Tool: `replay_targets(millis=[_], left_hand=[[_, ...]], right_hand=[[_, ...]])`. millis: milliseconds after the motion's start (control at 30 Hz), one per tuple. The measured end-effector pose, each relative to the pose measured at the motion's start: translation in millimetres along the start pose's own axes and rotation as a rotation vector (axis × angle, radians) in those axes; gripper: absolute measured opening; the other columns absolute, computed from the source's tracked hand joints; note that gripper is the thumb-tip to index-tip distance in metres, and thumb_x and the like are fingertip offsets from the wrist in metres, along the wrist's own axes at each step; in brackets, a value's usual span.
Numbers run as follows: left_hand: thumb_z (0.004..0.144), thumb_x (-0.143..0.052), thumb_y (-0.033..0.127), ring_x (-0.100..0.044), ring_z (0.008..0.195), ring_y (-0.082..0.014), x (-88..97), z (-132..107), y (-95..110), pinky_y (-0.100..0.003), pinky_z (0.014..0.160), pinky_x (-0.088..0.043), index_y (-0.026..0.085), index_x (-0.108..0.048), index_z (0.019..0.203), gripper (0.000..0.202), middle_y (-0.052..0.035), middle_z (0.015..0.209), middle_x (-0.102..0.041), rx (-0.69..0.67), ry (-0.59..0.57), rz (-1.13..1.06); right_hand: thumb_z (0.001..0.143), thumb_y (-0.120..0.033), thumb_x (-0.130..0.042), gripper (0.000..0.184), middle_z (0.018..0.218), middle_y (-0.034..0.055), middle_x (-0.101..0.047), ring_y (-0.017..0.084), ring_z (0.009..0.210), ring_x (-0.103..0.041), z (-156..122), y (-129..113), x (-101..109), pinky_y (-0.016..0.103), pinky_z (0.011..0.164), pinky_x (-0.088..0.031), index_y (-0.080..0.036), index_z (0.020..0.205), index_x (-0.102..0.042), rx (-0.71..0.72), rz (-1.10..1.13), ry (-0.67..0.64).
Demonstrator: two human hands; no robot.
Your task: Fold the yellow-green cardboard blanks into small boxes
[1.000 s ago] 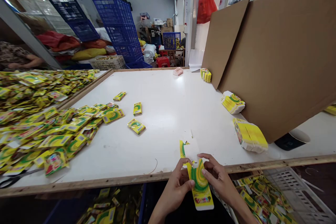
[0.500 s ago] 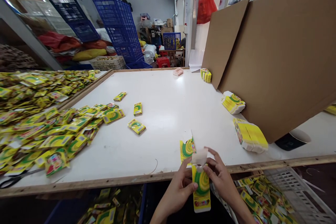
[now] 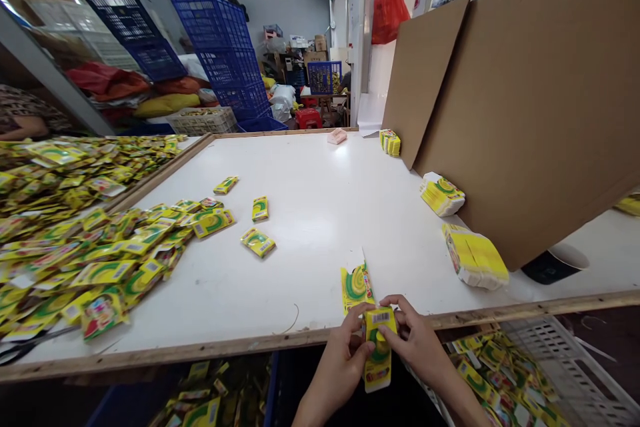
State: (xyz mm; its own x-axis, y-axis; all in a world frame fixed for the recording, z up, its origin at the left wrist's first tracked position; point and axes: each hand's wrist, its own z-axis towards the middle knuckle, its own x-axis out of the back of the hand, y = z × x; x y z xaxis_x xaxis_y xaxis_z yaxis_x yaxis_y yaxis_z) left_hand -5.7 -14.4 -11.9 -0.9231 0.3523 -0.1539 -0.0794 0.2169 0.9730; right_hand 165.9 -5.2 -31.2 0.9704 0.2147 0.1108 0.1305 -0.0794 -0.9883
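Observation:
Just over the table's front edge, a yellow and green printed box (image 3: 379, 363) is held upright between both hands. My left hand (image 3: 345, 353) grips its left side, thumb on the front face. My right hand (image 3: 413, 340) closes on the upper right, its thumb pressing the front below a folded-down flap with a barcode. Behind the hands, a flat open carton (image 3: 356, 285) of the same print lies on the white table (image 3: 310, 233). What the held box contains cannot be seen.
Many filled packets (image 3: 135, 247) are heaped at left, near scissors (image 3: 30, 347). Bundled flat cartons (image 3: 475, 257) stand at right by a cardboard sheet (image 3: 540, 100) and a dark cup (image 3: 555, 263). Crates of packets (image 3: 493, 373) sit below the table edge. A person's arm (image 3: 30, 127) shows far left.
The white top flap of the held box has been folded down over its front, so its barcode side now faces me. My right thumb has come onto the folded part.

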Motion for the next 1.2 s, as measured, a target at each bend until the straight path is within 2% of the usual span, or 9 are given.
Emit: replay_targets(millis=[133,300,467,633,800,933,1000,1100,1200], left_hand=[[0.081,-0.058,0.019,-0.062,0.070,-0.0138,0.0,0.0,-3.0,-0.029,0.073,-0.051,0.024,-0.047,0.129,0.050,-0.0083,0.113,-0.064,0.007,0.026,0.022],[0.082,-0.056,0.019,-0.063,0.072,-0.0148,-1.8,0.0,-1.0,-0.029,0.073,-0.051,0.024,-0.045,0.131,0.051,-0.0090,0.114,-0.064,0.008,0.028,0.036],[0.084,-0.057,0.026,-0.066,0.086,-0.0206,-4.4,0.5,-2.8,-0.032,0.077,-0.051,0.024,-0.045,0.133,0.050,-0.0115,0.119,-0.062,-0.021,-0.009,0.021],[0.083,-0.061,0.027,-0.066,0.079,-0.0178,2.6,-2.0,-1.8,-0.029,0.074,-0.050,0.024,-0.045,0.131,0.051,-0.0114,0.118,-0.062,-0.015,0.019,0.010],[0.080,-0.066,0.025,-0.064,0.074,-0.0153,4.1,-3.2,4.7,-0.026,0.068,-0.049,0.022,-0.049,0.125,0.048,-0.0096,0.109,-0.065,-0.016,-0.004,-0.101],[0.081,-0.065,0.022,-0.066,0.085,-0.0195,-4.0,-1.8,5.6,-0.030,0.077,-0.050,0.023,-0.052,0.123,0.045,-0.0095,0.108,-0.067,-0.046,-0.047,-0.139],[0.081,-0.064,0.022,-0.065,0.098,-0.0236,-6.4,-1.1,5.3,-0.035,0.087,-0.049,0.022,-0.055,0.123,0.043,-0.0106,0.111,-0.067,-0.071,-0.050,-0.110],[0.082,-0.063,0.025,-0.059,0.113,-0.0271,-2.9,1.3,3.5,-0.043,0.101,-0.042,0.023,-0.056,0.127,0.045,-0.0120,0.119,-0.065,-0.090,-0.010,0.026],[0.082,-0.063,0.027,-0.045,0.130,-0.0293,9.4,9.3,-4.8,-0.048,0.113,-0.028,0.025,-0.056,0.129,0.048,-0.0107,0.136,-0.055,-0.143,0.141,0.243]], right_hand=[[0.083,-0.033,-0.057,0.030,0.061,-0.0066,-0.054,0.013,0.053,-0.048,2.7,7.8,-4.0,0.022,0.053,-0.035,-0.024,0.110,-0.050,0.020,-0.134,0.061],[0.078,-0.026,-0.058,0.038,0.061,-0.0086,-0.051,0.012,0.051,-0.047,1.7,8.0,-2.2,0.021,0.051,-0.033,-0.025,0.114,-0.047,0.042,-0.192,0.043],[0.077,-0.025,-0.058,0.030,0.057,-0.0085,-0.051,0.014,0.051,-0.049,2.5,9.6,-7.1,0.023,0.053,-0.033,-0.025,0.105,-0.050,0.017,-0.303,0.146],[0.083,-0.032,-0.057,0.029,0.060,-0.0071,-0.050,0.013,0.052,-0.047,3.8,7.2,-2.3,0.023,0.053,-0.034,-0.023,0.111,-0.052,0.090,-0.225,0.094],[0.090,-0.044,-0.051,0.029,0.081,0.0025,-0.062,0.016,0.066,-0.054,3.9,-2.1,7.5,0.026,0.062,-0.042,-0.021,0.103,-0.062,0.137,-0.129,0.107],[0.086,-0.047,-0.057,0.029,0.084,0.0026,-0.065,0.018,0.074,-0.059,-0.4,-8.7,7.2,0.027,0.066,-0.045,-0.021,0.097,-0.064,0.097,0.025,0.074],[0.083,-0.048,-0.060,0.030,0.081,0.0022,-0.065,0.018,0.070,-0.058,-4.9,-9.8,14.8,0.027,0.063,-0.043,-0.020,0.091,-0.066,0.083,-0.016,0.089],[0.080,-0.050,-0.062,0.031,0.070,0.0015,-0.064,0.017,0.060,-0.052,-13.9,-8.4,44.5,0.028,0.057,-0.040,-0.021,0.089,-0.069,0.048,-0.222,0.167],[0.079,-0.050,-0.061,0.030,0.084,0.0062,-0.067,0.021,0.071,-0.055,-22.5,-5.0,84.5,0.032,0.064,-0.043,-0.023,0.089,-0.071,0.039,-0.472,0.356]])
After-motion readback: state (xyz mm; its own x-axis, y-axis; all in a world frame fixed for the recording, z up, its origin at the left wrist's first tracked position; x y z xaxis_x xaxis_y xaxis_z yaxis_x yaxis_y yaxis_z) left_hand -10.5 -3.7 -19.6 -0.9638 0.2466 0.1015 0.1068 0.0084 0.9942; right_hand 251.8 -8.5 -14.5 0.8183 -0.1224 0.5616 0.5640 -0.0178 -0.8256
